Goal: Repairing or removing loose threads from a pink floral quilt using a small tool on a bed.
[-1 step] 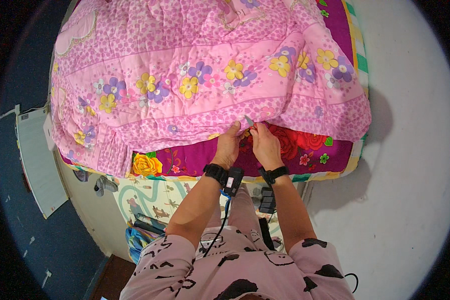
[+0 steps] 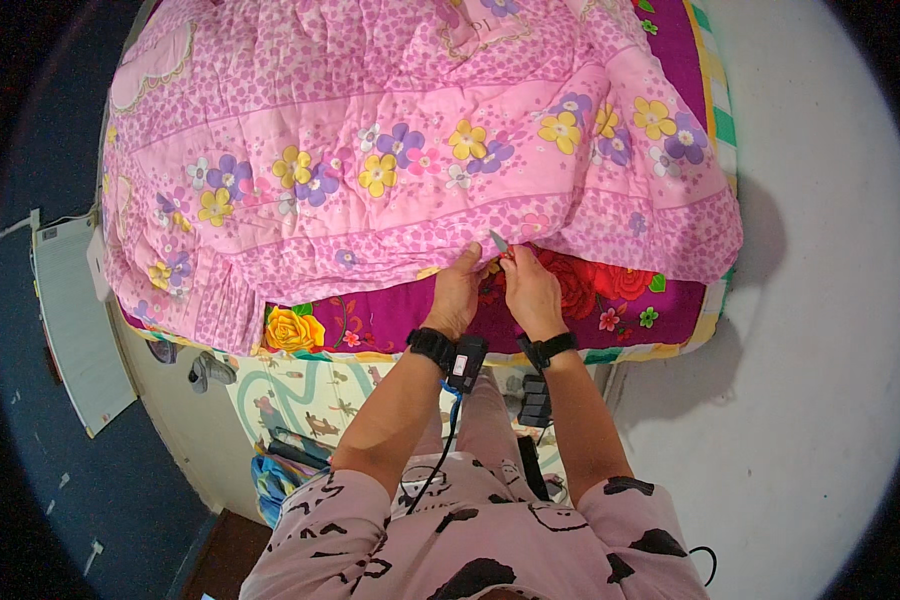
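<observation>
Right hand (image 2: 533,295): fingers closed on a small pointed blade (image 2: 499,242), its tip over the quilt (image 2: 420,215) at the near hem. Left hand (image 2: 455,295): just beside, thumb against the hem; remaining fingers hidden, cannot tell whether closed. Quilt lies on bed (image 2: 400,325).

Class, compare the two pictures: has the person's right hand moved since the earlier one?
No, not visibly: the right hand keeps the same place just left of the printed red rose.
</observation>
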`<state>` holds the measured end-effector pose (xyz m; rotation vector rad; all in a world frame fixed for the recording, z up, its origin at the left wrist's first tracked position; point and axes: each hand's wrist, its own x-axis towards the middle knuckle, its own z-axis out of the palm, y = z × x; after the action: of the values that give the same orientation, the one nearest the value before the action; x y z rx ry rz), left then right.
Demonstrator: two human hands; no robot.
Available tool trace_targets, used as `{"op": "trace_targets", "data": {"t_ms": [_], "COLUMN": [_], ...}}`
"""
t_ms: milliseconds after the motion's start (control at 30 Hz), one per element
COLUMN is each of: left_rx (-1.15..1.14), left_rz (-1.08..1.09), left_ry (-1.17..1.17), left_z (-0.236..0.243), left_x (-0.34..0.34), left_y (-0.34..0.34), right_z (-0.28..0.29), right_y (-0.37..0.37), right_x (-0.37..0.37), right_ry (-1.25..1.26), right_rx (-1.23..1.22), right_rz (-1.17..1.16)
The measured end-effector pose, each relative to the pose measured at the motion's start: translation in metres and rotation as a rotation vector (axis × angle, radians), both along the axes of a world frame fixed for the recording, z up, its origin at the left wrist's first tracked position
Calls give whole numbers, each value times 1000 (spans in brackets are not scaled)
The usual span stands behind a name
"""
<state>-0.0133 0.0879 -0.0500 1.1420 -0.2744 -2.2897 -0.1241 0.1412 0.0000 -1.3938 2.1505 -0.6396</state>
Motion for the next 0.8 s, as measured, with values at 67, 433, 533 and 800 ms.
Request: {"op": "trace_targets", "data": {"t_ms": [67, 433, 533, 800], "left_rx": [-6, 24, 38, 24], "left_rz": [22, 14, 38, 19], "left_ry": [-8, 33, 34, -39], "left_z": [-2, 2, 5, 0], "left_x": [0, -1, -2, 0], "left_y": [1, 3, 4, 5], "right_z": [2, -3, -3, 13], "right_y": [-1, -4, -6, -12], "right_x": [0, 4, 7, 12], "right_ry": [8, 28, 19, -43], "right_rx": [20, -34, -38, -90], "right_rz": [-8, -45, -52, 7]}}
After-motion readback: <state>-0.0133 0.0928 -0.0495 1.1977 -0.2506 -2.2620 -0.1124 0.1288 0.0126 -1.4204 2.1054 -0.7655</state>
